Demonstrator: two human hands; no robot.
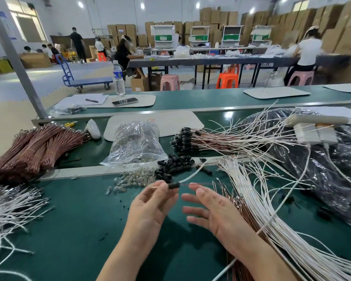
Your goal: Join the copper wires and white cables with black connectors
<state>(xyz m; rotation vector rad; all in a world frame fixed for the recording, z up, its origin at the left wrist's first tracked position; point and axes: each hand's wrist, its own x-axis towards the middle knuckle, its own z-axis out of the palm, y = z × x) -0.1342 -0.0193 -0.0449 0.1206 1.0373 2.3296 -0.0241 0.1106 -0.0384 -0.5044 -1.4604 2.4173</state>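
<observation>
**Many joined, many more to go**

One black connector (173, 185) is in your left grip (150, 205). You pinch it between thumb and fingertips, just above the green surface (79, 230). It lies on its side, with its long way running left to right. Its wire end points right, toward your right grip (217, 213).

A white cable (193, 173) comes out of that end and climbs up and to the right. A thin copper wire (184, 184) runs straight right to your fingertips. Your right grip is wide, with straight fingers, and holds nothing. I cannot tell if a fingertip touches the wire.

Farther back lies a heap of joined pieces (182, 138), black ends to the left and wires fanned to the right. That part looks done.

A lot is left, I think. There is a pile of loose connectors (172, 165), copper bundles (34, 147) on the left and loose white cables (261, 199) on the right.
</observation>
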